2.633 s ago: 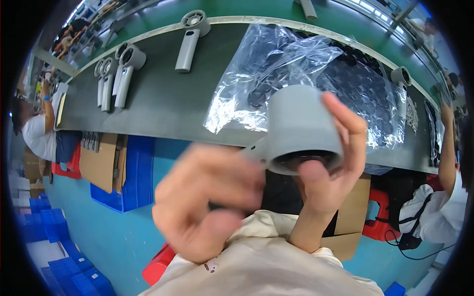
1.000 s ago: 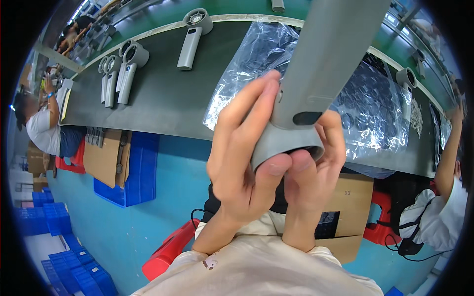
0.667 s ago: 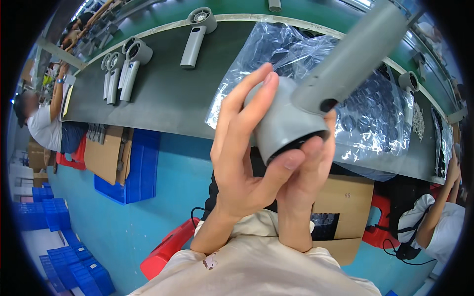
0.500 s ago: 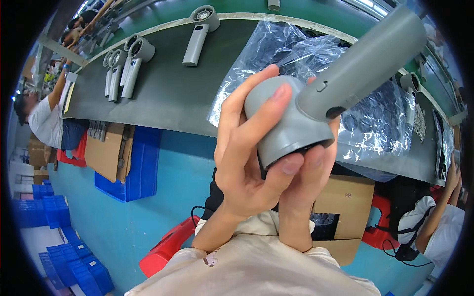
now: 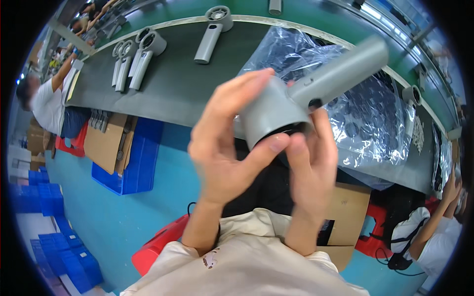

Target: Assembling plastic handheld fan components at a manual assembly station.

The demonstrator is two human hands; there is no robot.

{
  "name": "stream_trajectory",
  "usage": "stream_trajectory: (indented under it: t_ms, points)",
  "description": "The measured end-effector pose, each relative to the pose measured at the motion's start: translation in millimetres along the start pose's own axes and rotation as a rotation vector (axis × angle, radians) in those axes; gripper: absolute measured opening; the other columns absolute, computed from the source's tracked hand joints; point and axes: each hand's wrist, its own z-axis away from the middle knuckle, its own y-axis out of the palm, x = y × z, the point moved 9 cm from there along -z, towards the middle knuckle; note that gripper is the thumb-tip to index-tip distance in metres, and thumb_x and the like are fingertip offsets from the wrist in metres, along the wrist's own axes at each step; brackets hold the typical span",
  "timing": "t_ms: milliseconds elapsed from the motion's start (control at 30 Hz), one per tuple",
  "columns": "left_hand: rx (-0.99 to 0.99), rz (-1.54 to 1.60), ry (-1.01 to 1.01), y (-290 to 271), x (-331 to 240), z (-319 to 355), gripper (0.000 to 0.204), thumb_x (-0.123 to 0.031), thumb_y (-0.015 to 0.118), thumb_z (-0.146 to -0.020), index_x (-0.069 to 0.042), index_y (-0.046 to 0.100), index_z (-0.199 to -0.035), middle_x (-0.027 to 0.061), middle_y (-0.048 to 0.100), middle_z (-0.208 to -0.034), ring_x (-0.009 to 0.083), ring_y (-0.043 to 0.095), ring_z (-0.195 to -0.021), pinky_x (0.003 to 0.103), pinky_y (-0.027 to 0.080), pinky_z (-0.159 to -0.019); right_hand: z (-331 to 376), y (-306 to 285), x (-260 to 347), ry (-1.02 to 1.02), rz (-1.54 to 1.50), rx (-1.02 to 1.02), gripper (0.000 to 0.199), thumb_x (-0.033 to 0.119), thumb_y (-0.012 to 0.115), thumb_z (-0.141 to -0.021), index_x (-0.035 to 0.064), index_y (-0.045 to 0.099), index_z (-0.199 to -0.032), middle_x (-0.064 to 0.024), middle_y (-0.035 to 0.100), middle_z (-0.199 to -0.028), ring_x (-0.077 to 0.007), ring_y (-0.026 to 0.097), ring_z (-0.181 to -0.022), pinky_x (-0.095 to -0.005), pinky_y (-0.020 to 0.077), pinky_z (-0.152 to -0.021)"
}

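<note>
Grey hair-dryer housing [image 5: 301,101] held up above worktop [image 5: 182,84]. Left hand [image 5: 227,143] wraps barrel, right hand [image 5: 308,170] fingers closed at rim (black insert there). Likely rigid, light, smooth plastic: grip barrel, not handle.

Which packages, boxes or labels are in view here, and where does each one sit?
Clear plastic bag: crinkled, on the dark belt behind the grey device both hands hold.
Cardboard box: brown, left, beside blue crates.
Cardboard box: brown, lower right, under the belt edge, carrying a small dark label.
</note>
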Motion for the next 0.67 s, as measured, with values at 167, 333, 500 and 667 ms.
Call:
stream_trajectory:
  t_ms: [167, 333, 500, 667]
  points:
    - [0.281, 0.003, -0.111, -25.2, -2.9, -11.8, 0.073, -0.002, 0.081, -0.06, 0.006, 0.044, -0.124, 0.0289, 0.054, -0.118, 0.0285, 0.056, -0.109, 0.038, 0.044, -0.093, 25.6, 10.9, 109.7, -0.35, 1.237, 0.249, 0.051, 0.009, 0.077, -0.063, -0.0028, 0.059, -0.11, -0.0189, 0.059, -0.111, -0.0305, 0.058, -0.102, -0.0378, 0.0441, -0.088]
    - [0.871, 0.08, -0.115, -1.0, -35.0, 27.9, 0.059, -0.007, 0.081, -0.065, 0.003, 0.056, -0.117, 0.0198, 0.056, -0.123, 0.0318, 0.058, -0.107, 0.04, 0.047, -0.089, 36.8, 33.1, 27.7, 0.087, 1.304, 0.853, 0.056, 0.014, 0.077, -0.06, -0.0027, 0.055, -0.108, -0.0197, 0.058, -0.105, -0.0358, 0.057, -0.094, -0.0406, 0.047, -0.079]
    - [0.921, 0.027, -0.209, -6.3, -42.0, 59.4, 0.059, -0.016, 0.081, -0.066, 0.002, 0.057, -0.117, 0.019, 0.055, -0.123, 0.0329, 0.057, -0.108, 0.038, 0.046, -0.09, 92.4, 9.5, -26.8, 0.386, 0.889, 0.956, 0.029, 0.017, 0.072, -0.067, -0.0037, 0.062, -0.085, -0.0191, 0.06, -0.07, -0.0359, 0.059, -0.06, -0.0366, 0.0471, -0.058]
    - [0.79, -0.235, -0.568, -115.0, 5.8, 53.7, 0.031, -0.019, 0.065, -0.084, -0.001, 0.063, -0.11, 0.0118, 0.064, -0.112, 0.0273, 0.061, -0.101, 0.033, 0.048, -0.086, 123.0, -47.1, -65.2, 0.635, 0.703, 0.496, 0.028, 0.023, 0.069, -0.078, 0.005, 0.062, -0.099, -0.0066, 0.068, -0.078, -0.0262, 0.063, -0.061, -0.0361, 0.0482, -0.058]
